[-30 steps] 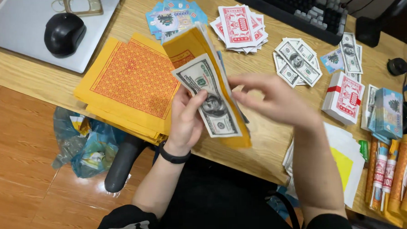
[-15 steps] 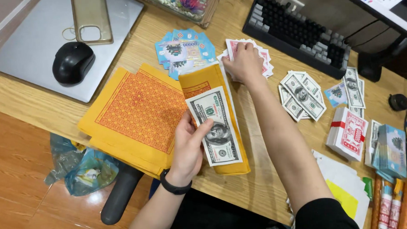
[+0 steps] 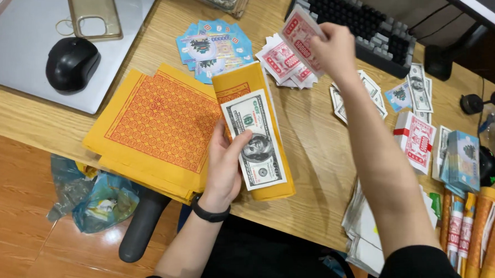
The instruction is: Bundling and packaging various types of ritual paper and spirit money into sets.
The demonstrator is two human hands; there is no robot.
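My left hand (image 3: 224,166) holds a folded yellow paper (image 3: 239,86) with a grey-green banknote (image 3: 256,139) laid on top, thumb pressing the note down. My right hand (image 3: 332,46) is raised over the far side of the desk, pinching a red-and-white note (image 3: 300,35) lifted from a loose pile of red notes (image 3: 280,62). A stack of yellow sheets with an orange printed pattern (image 3: 160,123) lies under and left of my left hand. Blue notes (image 3: 213,49) are fanned behind it.
A black mouse (image 3: 70,63) and a clear phone case (image 3: 94,15) sit on a grey laptop (image 3: 15,32) at the left. A dark keyboard (image 3: 365,25) lies at the back. More grey-green notes (image 3: 418,90), banded red bundles (image 3: 414,140), blue bundles (image 3: 461,160) and orange rolls (image 3: 488,228) crowd the right.
My right hand went from the banknote in my left hand out to the red pile and has lifted one red note. My left hand kept its hold.
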